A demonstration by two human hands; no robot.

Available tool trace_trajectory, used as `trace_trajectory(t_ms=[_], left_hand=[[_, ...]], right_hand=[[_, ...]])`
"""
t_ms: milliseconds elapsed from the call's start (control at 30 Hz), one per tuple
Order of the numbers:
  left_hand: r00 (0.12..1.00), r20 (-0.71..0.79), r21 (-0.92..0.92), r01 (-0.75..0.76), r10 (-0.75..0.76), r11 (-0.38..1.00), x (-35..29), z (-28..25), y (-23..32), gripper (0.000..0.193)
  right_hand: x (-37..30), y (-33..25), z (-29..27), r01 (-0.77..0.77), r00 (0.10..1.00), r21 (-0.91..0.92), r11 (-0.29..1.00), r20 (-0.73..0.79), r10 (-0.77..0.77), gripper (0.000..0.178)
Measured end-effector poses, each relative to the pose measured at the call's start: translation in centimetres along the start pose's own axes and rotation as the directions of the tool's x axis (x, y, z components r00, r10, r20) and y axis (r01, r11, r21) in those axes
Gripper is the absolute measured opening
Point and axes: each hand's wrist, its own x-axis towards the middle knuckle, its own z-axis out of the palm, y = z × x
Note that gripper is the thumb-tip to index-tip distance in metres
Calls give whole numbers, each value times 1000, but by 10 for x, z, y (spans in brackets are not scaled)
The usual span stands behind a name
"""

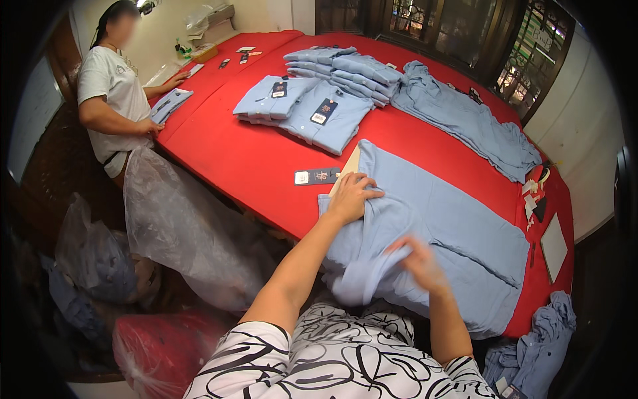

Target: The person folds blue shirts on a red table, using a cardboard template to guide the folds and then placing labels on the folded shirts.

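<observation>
A light blue shirt (465, 199) lies spread on the red table in front of me, partly folded. Under its collar end shows the edge of a cream board (350, 165). My left hand (354, 197) rests on the cloth beside that board, fingers stretched out and pressing down. A raised, motion-blurred part of the shirt, perhaps a sleeve, is pinched in my right hand (423, 264), near the table's front edge. The right fingers are smeared by motion. A dark hang tag (317, 176) lies flat just left of the board.
Folded blue shirts with tags (325, 123) are stacked farther back on the red table (219, 143). An unfolded blue garment (458, 123) lies at the back right. Across the left end, a co-worker (119, 86) handles a folded shirt. Plastic bags (179, 226) fill the left side.
</observation>
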Motion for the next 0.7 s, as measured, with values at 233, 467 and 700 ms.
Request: trace_trajectory(t_ms=[233,467,700], left_hand=[[998,7,-173,62,-62,983,8,1,6,35],[998,28,-116,60,-57,991,12,8,-2,53],[996,30,-79,86,-84,993,13,6,6,51]], right_hand=[[20,132,-93,480,635,573,664,-749,187,49],[22,151,-116,395,504,538,744,-804,315,83],[33,91,-147,501,542,219,837,-834,-106,77]])
